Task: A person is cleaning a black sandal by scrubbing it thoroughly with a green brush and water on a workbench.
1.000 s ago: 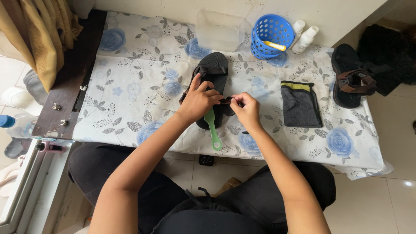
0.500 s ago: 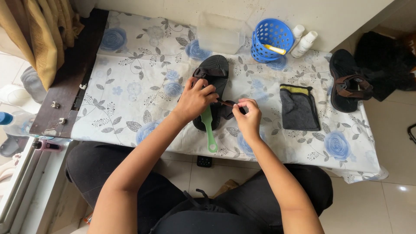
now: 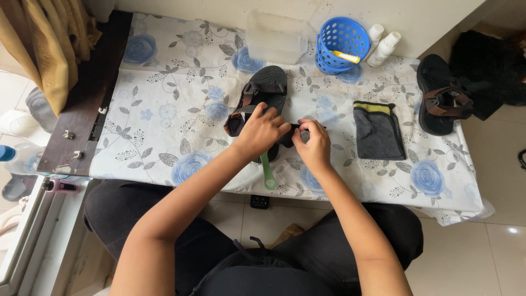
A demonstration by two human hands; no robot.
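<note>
Floral tablecloth (image 3: 164,109) carries two sandals: one (image 3: 262,96) gripped by both hands (image 3: 262,131) (image 3: 312,142), its twin (image 3: 441,101) far right; blue basket (image 3: 342,44) behind.

A dark grey, flat-soled sandal with brown-edged straps (image 3: 263,93) lies sole-down near the upper middle of the frame on the counter, its rounded toe end pointing toward the top and its heel end hidden under the hands. One strap end (image 3: 296,129) is drawn out to the right at mid-frame. A light green plastic brush handle with a ring end (image 3: 267,172) pokes out just below, angled toward the lower middle.
</note>
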